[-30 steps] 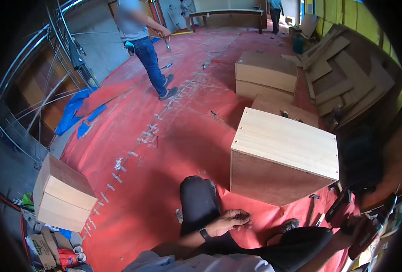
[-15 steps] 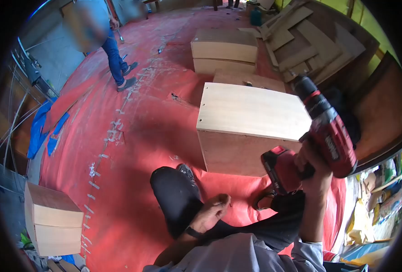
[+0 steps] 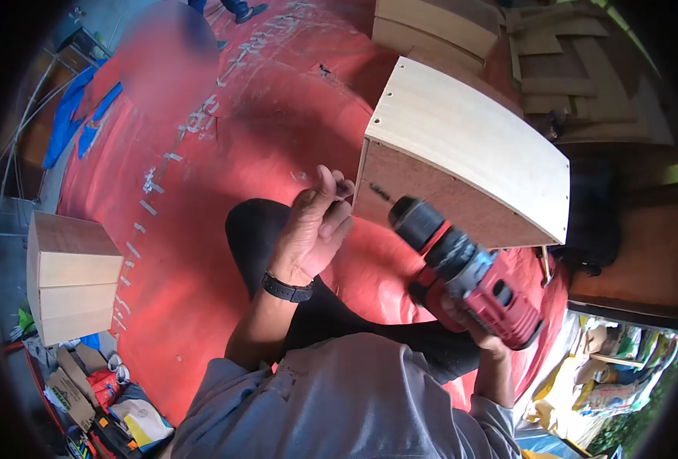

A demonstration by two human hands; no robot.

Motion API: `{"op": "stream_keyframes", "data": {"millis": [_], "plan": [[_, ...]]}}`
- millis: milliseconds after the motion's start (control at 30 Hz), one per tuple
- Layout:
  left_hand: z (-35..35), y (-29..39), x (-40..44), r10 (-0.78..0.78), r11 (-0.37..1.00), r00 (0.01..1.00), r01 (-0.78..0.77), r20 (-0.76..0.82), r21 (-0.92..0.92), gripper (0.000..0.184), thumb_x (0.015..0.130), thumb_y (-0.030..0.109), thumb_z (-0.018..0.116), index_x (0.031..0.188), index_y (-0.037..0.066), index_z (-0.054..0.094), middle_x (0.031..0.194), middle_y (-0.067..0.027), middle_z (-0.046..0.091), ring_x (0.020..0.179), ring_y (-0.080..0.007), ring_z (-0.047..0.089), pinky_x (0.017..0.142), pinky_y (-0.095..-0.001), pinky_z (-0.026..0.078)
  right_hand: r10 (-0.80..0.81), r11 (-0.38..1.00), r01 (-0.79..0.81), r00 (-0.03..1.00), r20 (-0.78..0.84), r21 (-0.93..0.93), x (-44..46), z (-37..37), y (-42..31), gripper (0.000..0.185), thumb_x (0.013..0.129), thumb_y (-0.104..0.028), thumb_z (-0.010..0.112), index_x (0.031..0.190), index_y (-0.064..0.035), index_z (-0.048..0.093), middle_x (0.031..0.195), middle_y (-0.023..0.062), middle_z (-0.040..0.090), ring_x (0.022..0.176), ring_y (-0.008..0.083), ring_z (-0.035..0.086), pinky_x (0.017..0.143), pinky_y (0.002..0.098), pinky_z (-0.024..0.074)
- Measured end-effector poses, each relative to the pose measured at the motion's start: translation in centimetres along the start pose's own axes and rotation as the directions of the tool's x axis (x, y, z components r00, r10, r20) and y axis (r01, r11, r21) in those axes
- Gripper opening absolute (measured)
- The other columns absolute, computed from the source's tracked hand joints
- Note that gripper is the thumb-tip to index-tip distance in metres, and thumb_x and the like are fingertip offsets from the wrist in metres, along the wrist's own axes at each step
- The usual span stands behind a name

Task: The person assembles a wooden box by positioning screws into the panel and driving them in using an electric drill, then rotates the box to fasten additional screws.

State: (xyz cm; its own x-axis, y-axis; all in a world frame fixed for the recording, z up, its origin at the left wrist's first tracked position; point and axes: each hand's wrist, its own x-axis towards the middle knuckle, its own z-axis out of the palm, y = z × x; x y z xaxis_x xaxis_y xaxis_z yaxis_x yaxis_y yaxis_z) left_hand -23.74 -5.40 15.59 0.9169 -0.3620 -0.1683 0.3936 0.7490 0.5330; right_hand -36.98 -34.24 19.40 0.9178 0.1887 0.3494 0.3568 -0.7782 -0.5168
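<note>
My right hand (image 3: 477,325) grips a red and black cordless drill (image 3: 469,275) by its handle. A dark spiral drill bit (image 3: 380,192) in its chuck points up and left, toward the near left corner of a wooden box (image 3: 461,145). The box has a pale top panel with several small holes near its edges, and a browner front side. My left hand (image 3: 312,229), with a dark watch on the wrist, is raised left of the bit, fingers curled. Something small and dark shows at its fingertips, too unclear to name.
Red sheeting (image 3: 178,268) covers the floor, with a line of tape strips. Another wooden box (image 3: 75,275) stands at left, and one more (image 3: 435,30) behind the near box. Flat boards (image 3: 568,69) lie at the back right. A person's legs (image 3: 236,8) show at the top.
My view has tilted down. The drill has swung from pointing up beside the box's right end to its near left corner. My left hand has risen from my lap.
</note>
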Motion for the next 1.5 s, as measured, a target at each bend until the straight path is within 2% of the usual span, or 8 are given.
{"op": "stream_keyframes", "data": {"millis": [167, 300, 433, 567, 767, 933, 1133, 1500], "plan": [[0.1, -0.5, -0.1, -0.036, 0.999, 0.999, 0.035, -0.010, -0.028, 0.032, 0.100, 0.047, 0.062, 0.101, 0.014, 0.063, 0.100, 0.0015, 0.065, 0.049, -0.0021, 0.034, 0.046, -0.0199, 0.029, -0.266, 0.935, 0.270, 0.963, 0.047, -0.232, -2.5, 2.5, 3.7, 0.042, 0.075, -0.031, 0.082, 0.109, -0.0124, 0.068, 0.101, 0.0079, 0.068, 0.092, 0.0289, 0.067, 0.082, 0.0401, 0.0522], [-0.2, -0.5, -0.3, -0.021, 1.000, 0.998, 0.020, -0.057, -0.013, 0.028, 0.103, 0.043, 0.061, 0.101, 0.015, 0.062, 0.099, 0.0006, 0.065, 0.049, -0.0019, 0.034, 0.046, -0.0200, 0.028, -0.053, 0.999, 0.051, 0.972, 0.228, 0.013, -1.4, 1.9, 1.4, 0.037, 0.069, -0.026, 0.083, 0.099, -0.0091, 0.069, 0.091, 0.0073, 0.069, 0.081, 0.0270, 0.069, 0.072, 0.0368, 0.0545], [-2.3, 0.5, 0.9, -0.021, 0.999, 0.997, 0.019, -0.072, -0.039, 0.027, 0.105, 0.035, 0.060, 0.115, 0.010, 0.064, 0.093, -0.0004, 0.065, 0.052, -0.0040, 0.040, 0.049, -0.0204, 0.032, -0.379, 0.799, 0.454, 0.889, 0.257, -0.393, 2.9, -3.5, -0.7, 0.040, 0.073, -0.022, 0.085, 0.109, -0.0097, 0.072, 0.096, 0.0074, 0.072, 0.090, 0.0278, 0.071, 0.080, 0.0383, 0.0544], [-4.6, 2.3, 3.3, -0.006, 0.997, 0.992, -0.004, -0.127, -0.079, 0.023, 0.106, 0.021, 0.057, 0.123, 0.007, 0.063, 0.093, 0.0000, 0.062, 0.071, -0.0092, 0.053, 0.065, -0.0254, 0.043, 0.075, 0.996, -0.063, 0.977, 0.197, -0.068, 7.5, -9.8, -4.3, 0.046, 0.080, -0.033, 0.087, 0.117, -0.0105, 0.072, 0.102, 0.0061, 0.073, 0.088, 0.0222, 0.072, 0.077, 0.0366, 0.0558], [-5.6, 4.4, 9.3, 0.046, 0.999, 0.998, -0.046, -0.031, -0.008, 0.027, 0.106, 0.017, 0.055, 0.130, 0.006, 0.061, 0.093, 0.0000, 0.063, 0.082, -0.0125, 0.059, 0.078, -0.0272, 0.051, -0.159, 0.936, 0.240, 0.941, 0.299, -0.257, 15.4, -14.6, -5.3, 0.059, 0.076, -0.028, 0.091, 0.125, -0.0049, 0.067, 0.107, 0.0055, 0.073, 0.090, 0.0156, 0.069, 0.080, 0.0332, 0.0578], [-5.4, 6.8, 18.7, 0.157, 0.988, 0.977, -0.154, 0.142, -0.033, 0.018, 0.106, 0.017, 0.054, 0.118, 0.006, 0.064, 0.097, -0.0017, 0.065, 0.085, -0.0132, 0.061, 0.077, -0.0271, 0.051, 0.468, 0.881, -0.430, 0.855, 0.222, -0.199, 20.5, -13.6, -9.1, 0.045, 0.081, -0.022, 0.084, 0.119, -0.0040, 0.070, 0.102, 0.0067, 0.074, 0.088, 0.0183, 0.071, 0.079, 0.0332, 0.0568], [-8.8, 3.8, 23.2, 0.132, 0.986, 0.973, -0.147, -0.189, -0.072, 0.016, 0.103, 0.020, 0.059, 0.110, 0.008, 0.069, 0.081, 0.0037, 0.063, 0.064, -0.0071, 0.059, 0.055, -0.0210, 0.047, -0.045, 0.997, 0.053, 0.991, 0.130, -0.063, 22.9, -12.4, -8.9, 0.032, 0.080, 0.002, 0.079, 0.111, -0.0016, 0.070, 0.095, 0.0085, 0.071, 0.081, 0.0194, 0.068, 0.067, 0.0348, 0.0524], [-12.7, 4.7, 21.8, 0.123, 0.991, 0.990, -0.126, -0.066, -0.049, 0.009, 0.095, 0.019, 0.056, 0.093, 0.014, 0.063, 0.069, 0.0076, 0.053, 0.055, -0.0061, 0.046, 0.047, -0.0217, 0.032, 0.006, 1.000, -0.007, 0.972, 0.235, 0.004, 26.4, -12.4, -9.8, 0.041, 0.077, -0.004, 0.085, 0.117, -0.0083, 0.073, 0.104, 0.0026, 0.075, 0.095, 0.0129, 0.070, 0.090, 0.0315, 0.0543]]}}
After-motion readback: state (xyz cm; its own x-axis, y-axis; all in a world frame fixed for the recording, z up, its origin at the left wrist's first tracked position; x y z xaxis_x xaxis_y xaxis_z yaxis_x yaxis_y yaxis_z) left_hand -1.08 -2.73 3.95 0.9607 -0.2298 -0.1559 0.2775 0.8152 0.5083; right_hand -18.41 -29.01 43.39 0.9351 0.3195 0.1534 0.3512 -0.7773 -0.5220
